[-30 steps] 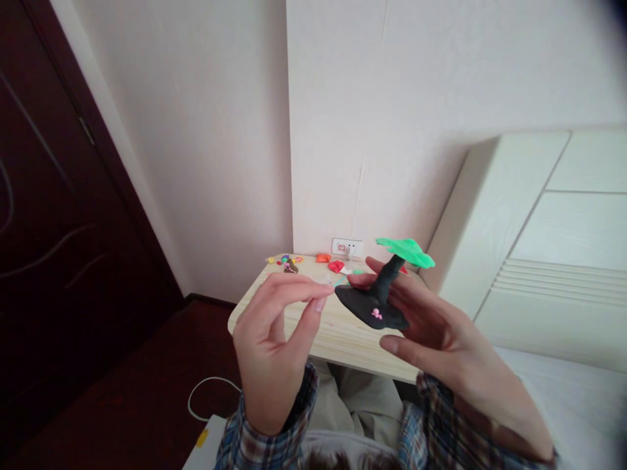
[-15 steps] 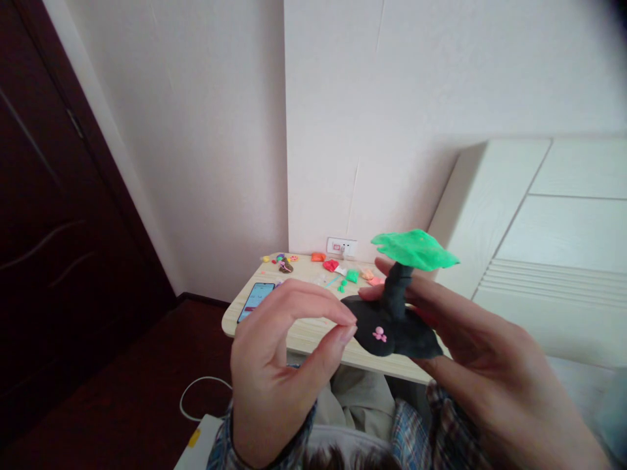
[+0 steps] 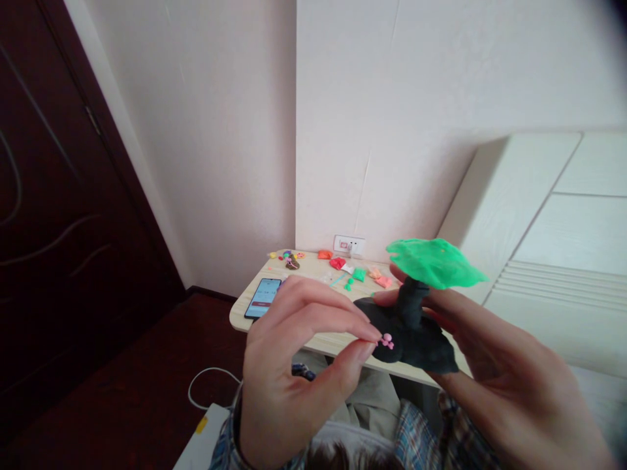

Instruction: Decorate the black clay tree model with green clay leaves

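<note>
My right hand (image 3: 509, 365) grips a clay tree by its dark base (image 3: 426, 346), with fingers behind the trunk and thumb below. The tree has a black trunk (image 3: 411, 303) and a flat, wavy bright green top (image 3: 435, 262). A tiny pink clay figure (image 3: 388, 341) of small balls sits on the base. My left hand (image 3: 313, 365) is closed in a pinch, its fingertips right at the left edge of the pink figure. Whatever lies between those fingertips is hidden.
Behind the hands stands a pale wooden table (image 3: 242, 313) with a phone (image 3: 263, 297), a brown lump (image 3: 292, 262), a red packet (image 3: 337, 263), a green packet (image 3: 359, 274) and other coloured clay pieces. A wall socket (image 3: 349, 245) is above its back edge. A white cable (image 3: 196, 382) loops at the left.
My left fingertips have moved from the base's left edge onto the pink figure's edge. The tree, held in my right hand, appears slightly lower and farther right as the view shifts.
</note>
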`<state>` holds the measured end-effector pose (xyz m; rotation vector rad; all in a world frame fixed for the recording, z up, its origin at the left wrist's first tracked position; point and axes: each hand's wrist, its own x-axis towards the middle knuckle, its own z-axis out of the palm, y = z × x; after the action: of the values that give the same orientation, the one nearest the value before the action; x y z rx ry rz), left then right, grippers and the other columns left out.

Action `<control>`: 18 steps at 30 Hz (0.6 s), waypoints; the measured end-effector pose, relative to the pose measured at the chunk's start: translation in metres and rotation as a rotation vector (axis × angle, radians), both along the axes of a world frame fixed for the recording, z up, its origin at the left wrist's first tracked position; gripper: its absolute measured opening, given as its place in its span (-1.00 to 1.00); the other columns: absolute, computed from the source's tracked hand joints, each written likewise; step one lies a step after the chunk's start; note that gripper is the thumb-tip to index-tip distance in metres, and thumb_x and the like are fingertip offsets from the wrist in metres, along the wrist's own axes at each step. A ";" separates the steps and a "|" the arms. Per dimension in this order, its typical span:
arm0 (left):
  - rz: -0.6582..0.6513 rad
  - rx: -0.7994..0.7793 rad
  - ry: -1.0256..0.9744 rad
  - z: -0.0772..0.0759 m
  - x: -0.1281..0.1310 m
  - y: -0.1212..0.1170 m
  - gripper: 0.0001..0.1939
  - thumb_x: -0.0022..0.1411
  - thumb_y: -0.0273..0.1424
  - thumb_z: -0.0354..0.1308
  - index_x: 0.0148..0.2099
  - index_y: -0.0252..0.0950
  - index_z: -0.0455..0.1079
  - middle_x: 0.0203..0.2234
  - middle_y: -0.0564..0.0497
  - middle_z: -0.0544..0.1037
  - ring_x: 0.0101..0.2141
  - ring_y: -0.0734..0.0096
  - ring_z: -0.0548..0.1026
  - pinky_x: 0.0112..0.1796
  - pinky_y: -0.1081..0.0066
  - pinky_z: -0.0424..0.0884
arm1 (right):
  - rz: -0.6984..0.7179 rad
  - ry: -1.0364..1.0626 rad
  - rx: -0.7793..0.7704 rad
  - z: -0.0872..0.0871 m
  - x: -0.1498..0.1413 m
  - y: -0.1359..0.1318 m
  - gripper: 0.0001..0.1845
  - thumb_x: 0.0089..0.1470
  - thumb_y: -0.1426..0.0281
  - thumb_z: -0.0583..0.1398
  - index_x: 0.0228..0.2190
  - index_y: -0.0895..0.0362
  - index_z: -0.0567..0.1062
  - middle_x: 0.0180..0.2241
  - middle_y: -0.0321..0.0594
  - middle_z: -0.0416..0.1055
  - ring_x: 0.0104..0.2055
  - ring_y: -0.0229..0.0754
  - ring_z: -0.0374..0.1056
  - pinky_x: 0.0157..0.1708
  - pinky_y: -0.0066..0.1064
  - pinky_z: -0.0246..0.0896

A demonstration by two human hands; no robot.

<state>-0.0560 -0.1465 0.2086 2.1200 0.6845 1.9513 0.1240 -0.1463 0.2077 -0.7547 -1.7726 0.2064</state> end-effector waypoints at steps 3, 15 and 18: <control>-0.001 -0.002 0.019 0.002 0.000 -0.001 -0.91 0.11 -0.54 0.19 -0.36 -0.24 0.45 -0.44 0.03 0.50 -0.33 0.39 0.45 -0.25 0.36 0.38 | -0.042 -0.027 0.032 0.000 0.000 -0.001 -0.59 0.04 0.23 0.20 -0.02 -0.22 0.40 -0.14 -0.33 0.52 -0.20 -0.10 0.49 -0.28 -0.32 0.47; 0.042 0.034 0.053 0.006 0.001 -0.002 -0.89 0.08 -0.60 0.19 -0.38 -0.29 0.45 -0.45 0.02 0.51 -0.35 0.41 0.45 -0.26 0.38 0.40 | -0.102 -0.173 0.080 0.000 0.003 -0.009 -0.44 0.11 0.34 0.11 0.12 -0.31 0.18 0.01 -0.44 0.41 -0.07 -0.16 0.43 -0.19 -0.43 0.43; 0.024 0.038 0.062 0.009 0.001 -0.003 -0.89 0.09 -0.61 0.18 -0.38 -0.31 0.46 -0.45 0.01 0.52 -0.35 0.41 0.45 -0.27 0.39 0.40 | -0.103 -0.189 0.076 -0.001 0.007 -0.011 -0.38 0.09 0.41 0.11 0.14 -0.31 0.14 0.03 -0.46 0.39 -0.07 -0.21 0.42 -0.17 -0.51 0.39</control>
<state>-0.0545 -0.1493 0.2174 2.2134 0.6931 1.9325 0.1306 -0.1573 0.2066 -0.8297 -1.9022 -0.0017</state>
